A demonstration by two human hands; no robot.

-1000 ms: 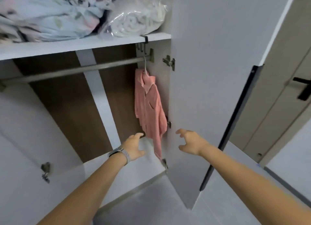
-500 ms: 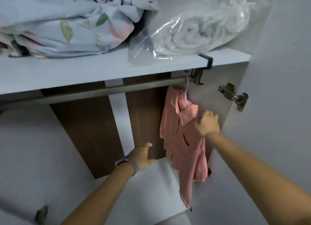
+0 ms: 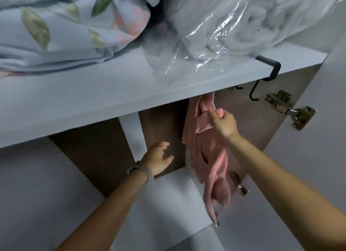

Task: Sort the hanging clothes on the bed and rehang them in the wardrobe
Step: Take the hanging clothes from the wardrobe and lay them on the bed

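A pink shirt (image 3: 211, 162) hangs on a white hanger at the right end of the wardrobe, just under the shelf. The rail and the hanger's hook are hidden behind the shelf edge. My right hand (image 3: 222, 122) grips the shirt's collar near the top. To the left of the shirt, my left hand (image 3: 159, 158), with a watch on its wrist, floats inside the wardrobe with relaxed fingers and holds nothing.
A white shelf (image 3: 93, 100) runs across above the hands, carrying a floral blue duvet (image 3: 61, 25) and a white blanket in clear plastic (image 3: 234, 29). A black hook (image 3: 269, 72) clips over the shelf's right end. The open door with its hinge (image 3: 292, 110) stands at the right.
The view has moved closer and up under the shelf, hiding the rail. My right hand rose from the shirt's shoulder to its collar and closed on it. The left hand stayed open.
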